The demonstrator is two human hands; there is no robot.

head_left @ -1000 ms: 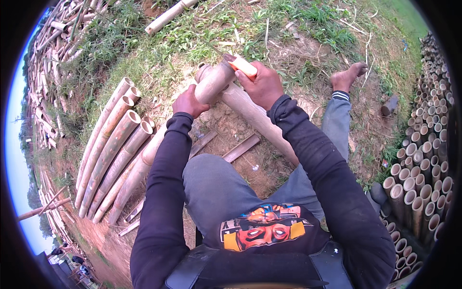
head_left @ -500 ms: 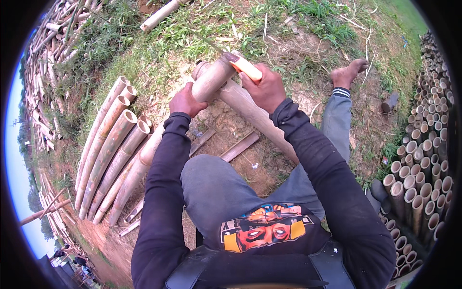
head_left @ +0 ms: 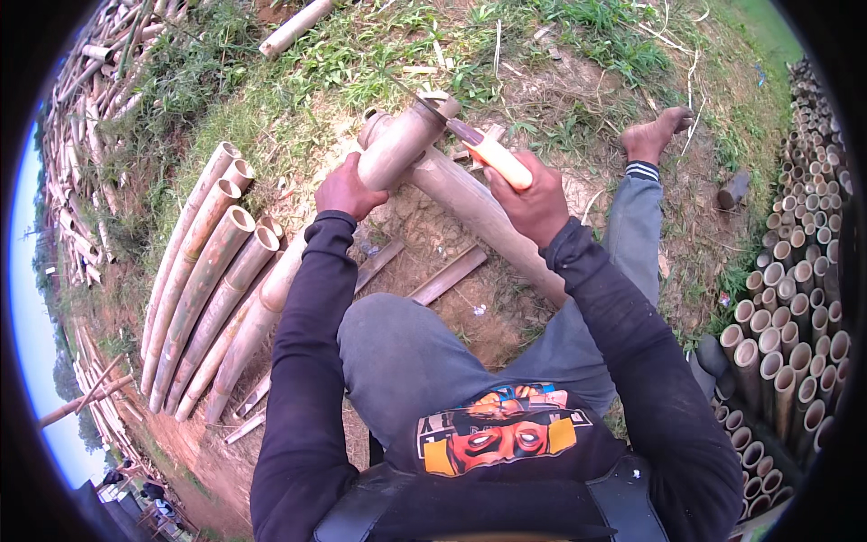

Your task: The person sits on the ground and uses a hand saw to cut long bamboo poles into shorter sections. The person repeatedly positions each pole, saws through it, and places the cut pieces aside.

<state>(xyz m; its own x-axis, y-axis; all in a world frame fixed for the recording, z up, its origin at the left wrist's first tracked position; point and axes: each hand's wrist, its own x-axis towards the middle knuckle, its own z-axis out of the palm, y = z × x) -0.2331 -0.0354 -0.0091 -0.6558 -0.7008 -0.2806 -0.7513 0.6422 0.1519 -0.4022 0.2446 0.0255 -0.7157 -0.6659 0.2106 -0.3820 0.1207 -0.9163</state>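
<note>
My right hand is closed around the orange and pale handle of a hand saw. Its thin dark blade lies across a thick bamboo pole, close to the pole's far end. Behind that end, my left hand wraps round the same pole from the left. The pole slants down to the near left, passing partly under my left forearm. Near its far end it rests crosswise on a second bamboo log, which runs toward my right leg.
Several cut bamboo lengths lie side by side at left. Split strips lie on the dirt between my legs. A large stack of bamboo tubes stands at right. Another bamboo piece lies in the grass at the top.
My right hand has drawn the saw back toward me and to the right, and more of its blade side shows past the pole. My left hand stays where it was.
</note>
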